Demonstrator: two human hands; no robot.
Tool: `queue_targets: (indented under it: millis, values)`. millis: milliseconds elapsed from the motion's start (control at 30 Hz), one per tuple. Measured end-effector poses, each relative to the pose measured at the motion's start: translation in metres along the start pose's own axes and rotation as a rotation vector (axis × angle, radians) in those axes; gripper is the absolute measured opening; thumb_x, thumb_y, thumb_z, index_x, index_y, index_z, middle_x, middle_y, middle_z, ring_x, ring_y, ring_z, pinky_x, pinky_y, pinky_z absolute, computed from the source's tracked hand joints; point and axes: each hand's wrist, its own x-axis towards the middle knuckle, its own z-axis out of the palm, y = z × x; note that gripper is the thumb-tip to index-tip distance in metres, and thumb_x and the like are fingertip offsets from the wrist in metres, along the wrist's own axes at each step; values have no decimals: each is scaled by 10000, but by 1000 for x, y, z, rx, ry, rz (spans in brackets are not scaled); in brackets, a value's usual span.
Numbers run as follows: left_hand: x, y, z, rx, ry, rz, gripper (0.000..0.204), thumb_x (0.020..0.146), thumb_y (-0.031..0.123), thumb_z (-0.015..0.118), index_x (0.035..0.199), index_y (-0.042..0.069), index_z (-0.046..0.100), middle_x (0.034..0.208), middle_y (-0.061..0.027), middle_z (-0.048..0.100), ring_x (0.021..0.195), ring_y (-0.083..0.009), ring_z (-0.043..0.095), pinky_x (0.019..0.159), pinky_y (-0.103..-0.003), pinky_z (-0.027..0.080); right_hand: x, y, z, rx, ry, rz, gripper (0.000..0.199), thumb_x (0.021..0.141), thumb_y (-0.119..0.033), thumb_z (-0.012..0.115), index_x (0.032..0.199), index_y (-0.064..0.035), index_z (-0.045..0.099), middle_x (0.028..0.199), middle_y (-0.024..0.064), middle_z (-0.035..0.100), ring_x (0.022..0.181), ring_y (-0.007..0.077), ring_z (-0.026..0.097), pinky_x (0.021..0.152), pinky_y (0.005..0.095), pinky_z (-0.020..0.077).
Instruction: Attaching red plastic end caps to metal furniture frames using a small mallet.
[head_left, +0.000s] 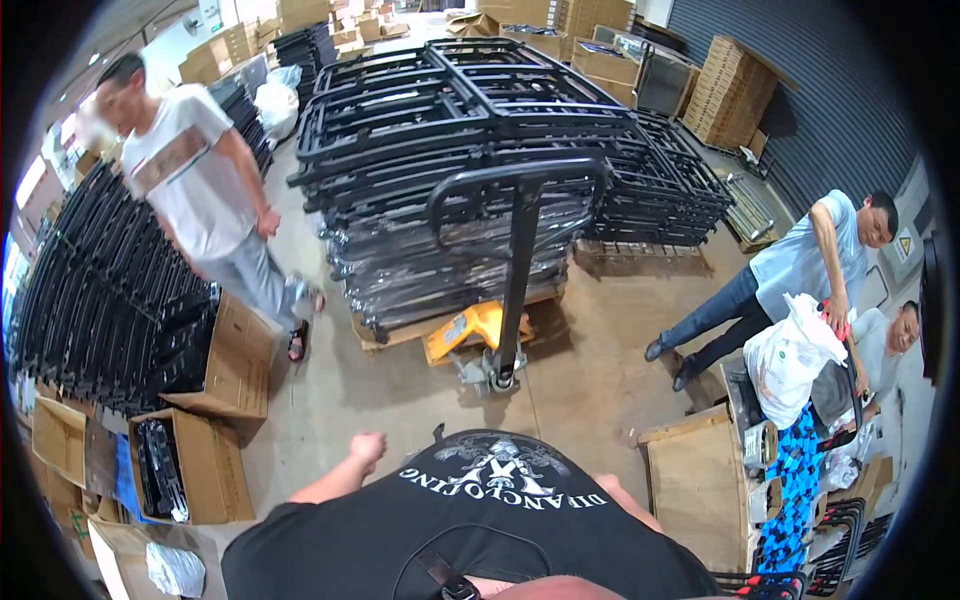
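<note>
My left hand (369,450) hangs low beside my black shirt, its fingers curled into a loose fist with nothing visible in it. Part of my right forearm (628,500) shows at the other side of the shirt, but that hand is out of sight. In front of me stands a pallet jack with a black loop handle (524,240) and a yellow body (470,330). Its handle is upright, and neither hand touches it. Behind it rises a tall stack of black metal frames (430,165), the lower part wrapped in clear film, on a wooden pallet.
A person in a white shirt (205,180) stands left by stacked black parts (90,290). Open cardboard boxes (215,470) sit below them. At right, a person in light blue (815,250) handles a white bag (795,360) at a workbench, another person beside. A wooden crate (698,490) stands nearer.
</note>
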Motion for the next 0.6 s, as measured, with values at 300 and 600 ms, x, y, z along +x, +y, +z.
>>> queue_targets:
  millis: [300,600]
  values:
    - [-146,448,136,364,147,1556,208,839,163,727,979,29,650,970,-152,659,954,-348,635,866,-419,508,108,-168,-157,600,223,135,180,977,-199,548,1106,-85,602,828,81,620,640,205,603,522,344,464]
    - [-119,608,193,1076,194,1325,474,843,466,746,1004,29,657,888,-163,685,887,-342,691,822,-437,549,114,-225,-182,264,154,-165,246,989,-256,561,1104,-56,647,913,103,677,730,210,650,625,345,535]
